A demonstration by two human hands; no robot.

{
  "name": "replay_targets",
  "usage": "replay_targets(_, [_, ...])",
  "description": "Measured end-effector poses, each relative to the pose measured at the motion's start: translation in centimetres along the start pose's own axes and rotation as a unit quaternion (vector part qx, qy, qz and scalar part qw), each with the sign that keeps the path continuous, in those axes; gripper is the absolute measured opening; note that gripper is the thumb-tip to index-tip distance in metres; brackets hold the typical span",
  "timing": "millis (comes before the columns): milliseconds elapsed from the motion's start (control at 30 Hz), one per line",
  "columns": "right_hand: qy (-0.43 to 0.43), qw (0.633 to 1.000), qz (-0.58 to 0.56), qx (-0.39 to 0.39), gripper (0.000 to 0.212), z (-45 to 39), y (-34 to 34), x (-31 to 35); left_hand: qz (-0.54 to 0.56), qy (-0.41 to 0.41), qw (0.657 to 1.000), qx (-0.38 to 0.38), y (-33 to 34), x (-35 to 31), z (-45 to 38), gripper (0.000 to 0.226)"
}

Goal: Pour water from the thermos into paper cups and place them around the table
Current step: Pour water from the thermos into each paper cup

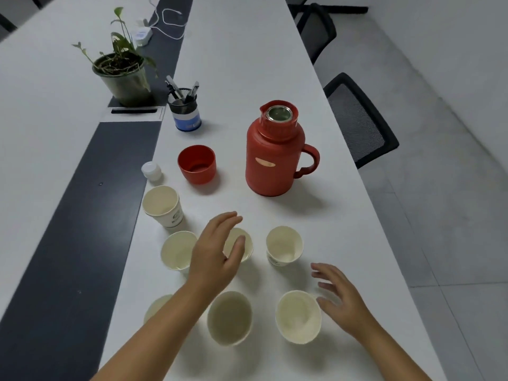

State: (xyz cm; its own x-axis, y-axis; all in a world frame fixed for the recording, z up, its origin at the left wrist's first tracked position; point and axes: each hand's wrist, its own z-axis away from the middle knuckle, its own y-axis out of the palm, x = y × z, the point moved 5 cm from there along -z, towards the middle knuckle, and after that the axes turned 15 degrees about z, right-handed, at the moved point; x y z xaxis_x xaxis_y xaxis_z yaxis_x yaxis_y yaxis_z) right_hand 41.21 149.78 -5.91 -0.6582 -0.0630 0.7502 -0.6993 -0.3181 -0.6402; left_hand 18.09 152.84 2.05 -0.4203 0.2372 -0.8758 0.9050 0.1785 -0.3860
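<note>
Red thermos (275, 158) stands uncapped mid-bench, behind the paper cups (284, 246), while both hands, left (217, 257) and right (341, 301), hover open and hold nothing, so I'd grasp the handle firmly and tip slowly over each cup.

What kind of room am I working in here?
Most likely an office meeting room: a long white conference table with a dark cable channel down the middle, black mesh chairs alongside, and a pen holder.
</note>
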Motion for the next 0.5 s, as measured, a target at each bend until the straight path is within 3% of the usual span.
replay_targets(200, [-0.007,0.995,-0.049,0.088,0.040,1.3,0.3,-0.9,-0.010,-0.085,0.996,-0.031,2.3,0.3,0.1,0.038])
replay_targets(367, [-0.027,0.980,0.038,0.191,0.090,2.0,1.7,-2.4,-0.089,-0.118,0.989,-0.006,2.9,0.0,2.7,0.039])
replay_targets(500, [-0.037,0.984,0.031,0.171,0.100,2.2,3.8,-2.6,-0.186,-0.099,0.978,0.008,3.0,-0.5,6.2,0.038])
